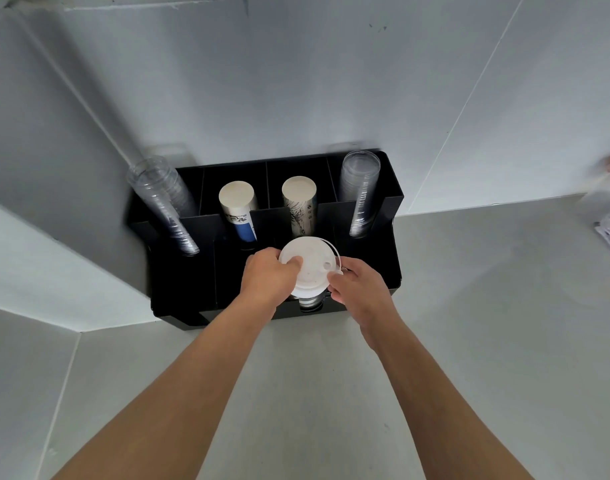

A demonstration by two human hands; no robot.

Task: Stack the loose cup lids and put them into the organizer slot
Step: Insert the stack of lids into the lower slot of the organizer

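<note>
A stack of white cup lids (312,266) is held between both hands over the front middle of the black organizer (179,271). My left hand (267,280) grips the stack's left side, thumb on top. My right hand (359,289) holds the right edge. The top lid of the stack sits slightly askew, its rim showing at the upper right. Below the stack, a dark slot holds something round that I cannot make out.
The organizer stands on a grey counter (469,323) against a white wall. It holds clear cups (161,202) at left, two paper cup stacks (237,209) (300,206) in the middle, clear lids (360,192) at right. A plastic bag (608,216) lies far right.
</note>
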